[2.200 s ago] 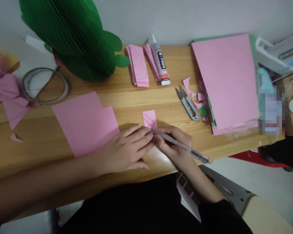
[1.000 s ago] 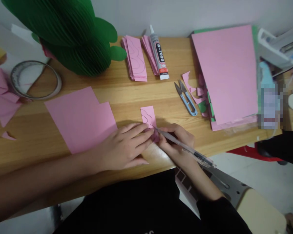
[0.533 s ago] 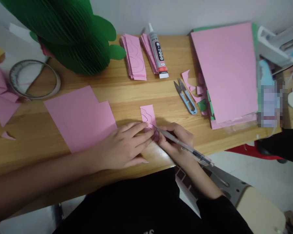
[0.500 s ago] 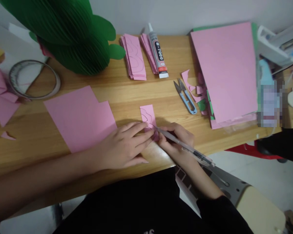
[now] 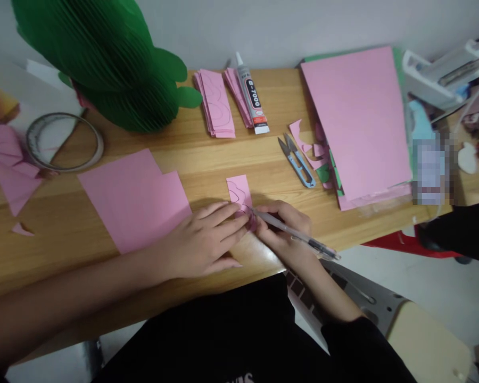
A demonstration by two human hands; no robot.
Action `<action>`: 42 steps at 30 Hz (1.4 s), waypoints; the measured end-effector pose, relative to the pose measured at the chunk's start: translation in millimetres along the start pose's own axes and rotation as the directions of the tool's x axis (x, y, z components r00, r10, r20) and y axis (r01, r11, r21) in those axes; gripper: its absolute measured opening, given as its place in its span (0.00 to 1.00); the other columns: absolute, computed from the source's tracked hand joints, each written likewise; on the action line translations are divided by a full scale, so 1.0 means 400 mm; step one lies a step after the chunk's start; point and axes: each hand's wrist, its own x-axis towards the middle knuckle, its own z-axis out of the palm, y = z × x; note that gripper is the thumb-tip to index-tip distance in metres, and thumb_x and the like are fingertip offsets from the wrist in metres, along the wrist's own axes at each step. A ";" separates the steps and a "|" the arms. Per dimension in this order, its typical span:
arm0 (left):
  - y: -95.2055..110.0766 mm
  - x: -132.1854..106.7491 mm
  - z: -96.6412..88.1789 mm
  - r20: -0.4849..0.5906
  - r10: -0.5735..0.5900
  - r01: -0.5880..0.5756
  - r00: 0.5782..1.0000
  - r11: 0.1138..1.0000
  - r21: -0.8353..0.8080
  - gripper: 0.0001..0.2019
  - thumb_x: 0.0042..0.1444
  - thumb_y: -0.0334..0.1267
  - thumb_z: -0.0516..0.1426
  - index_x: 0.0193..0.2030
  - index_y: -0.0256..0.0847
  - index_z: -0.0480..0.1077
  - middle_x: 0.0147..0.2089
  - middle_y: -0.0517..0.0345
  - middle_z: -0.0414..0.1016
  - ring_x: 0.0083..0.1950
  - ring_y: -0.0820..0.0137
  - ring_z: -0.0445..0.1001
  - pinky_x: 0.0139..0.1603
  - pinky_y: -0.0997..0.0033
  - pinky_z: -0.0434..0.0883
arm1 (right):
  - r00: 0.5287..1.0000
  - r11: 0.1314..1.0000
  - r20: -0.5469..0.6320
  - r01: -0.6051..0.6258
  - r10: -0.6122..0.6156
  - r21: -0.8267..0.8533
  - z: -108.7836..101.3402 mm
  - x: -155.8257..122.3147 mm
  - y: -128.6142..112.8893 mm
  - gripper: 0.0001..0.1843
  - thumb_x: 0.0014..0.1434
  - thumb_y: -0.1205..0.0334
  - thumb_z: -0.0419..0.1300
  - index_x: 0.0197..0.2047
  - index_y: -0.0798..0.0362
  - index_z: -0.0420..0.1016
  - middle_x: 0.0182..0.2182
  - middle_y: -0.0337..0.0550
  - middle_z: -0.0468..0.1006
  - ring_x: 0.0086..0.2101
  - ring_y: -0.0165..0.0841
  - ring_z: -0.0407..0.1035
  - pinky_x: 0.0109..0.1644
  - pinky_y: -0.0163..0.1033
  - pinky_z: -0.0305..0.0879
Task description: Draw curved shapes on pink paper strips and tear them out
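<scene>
A small pink paper strip [image 5: 238, 187] with curved pen lines on it lies on the wooden table close to its front edge. My left hand [image 5: 207, 239] rests flat, fingers spread, its fingertips pressing on the strip's lower part. In my right hand [image 5: 285, 226] is a clear pen [image 5: 287, 230], gripped near its point, which meets the strip beside my left fingertips. The lower end of the strip is partly hidden by my fingers. To the left, a larger pink paper sheet [image 5: 133, 199] with a notched corner reaches under my left wrist.
Behind lie a drawn-on pink paper stack [image 5: 215, 106], a glue tube [image 5: 253, 98] and blue thread snips [image 5: 297, 162]. Pink sheets [image 5: 359, 122] and paper scraps [image 5: 303, 141] are at right. A green folded-paper piece [image 5: 99, 64] and a tape roll [image 5: 96, 151] stand at left.
The camera view has shifted slightly. The pen's rear end has swung a little left and up, while its point stays on the strip. My left hand keeps its place on the strip.
</scene>
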 end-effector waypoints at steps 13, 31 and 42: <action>-0.004 0.004 0.003 -0.012 0.036 -0.036 0.999 0.999 0.019 0.27 0.68 0.53 0.49 0.59 0.30 0.70 0.61 0.43 0.75 0.65 0.56 0.67 0.67 0.55 0.60 | 1.000 0.999 -0.011 0.028 -0.029 -0.035 -0.006 -0.001 0.001 0.03 0.56 0.68 0.62 0.35 0.53 0.76 0.26 0.38 0.80 0.24 0.27 0.73 0.28 0.32 0.69; -0.006 0.008 -0.008 0.026 0.051 -0.050 0.998 0.999 -0.022 0.25 0.65 0.51 0.55 0.58 0.32 0.71 0.59 0.44 0.75 0.64 0.53 0.66 0.65 0.54 0.61 | 0.988 0.993 -0.143 0.051 -0.066 -0.106 0.015 -0.061 -0.001 0.06 0.55 0.69 0.61 0.37 0.51 0.74 0.27 0.36 0.80 0.23 0.25 0.72 0.25 0.30 0.68; -0.010 0.012 -0.014 0.025 0.060 -0.059 0.998 0.998 -0.029 0.25 0.64 0.51 0.56 0.57 0.30 0.71 0.56 0.45 0.77 0.63 0.53 0.66 0.65 0.55 0.62 | 0.986 0.996 -0.154 0.048 -0.060 -0.078 0.022 -0.058 0.003 0.08 0.54 0.70 0.61 0.38 0.51 0.74 0.29 0.36 0.81 0.23 0.26 0.73 0.27 0.30 0.70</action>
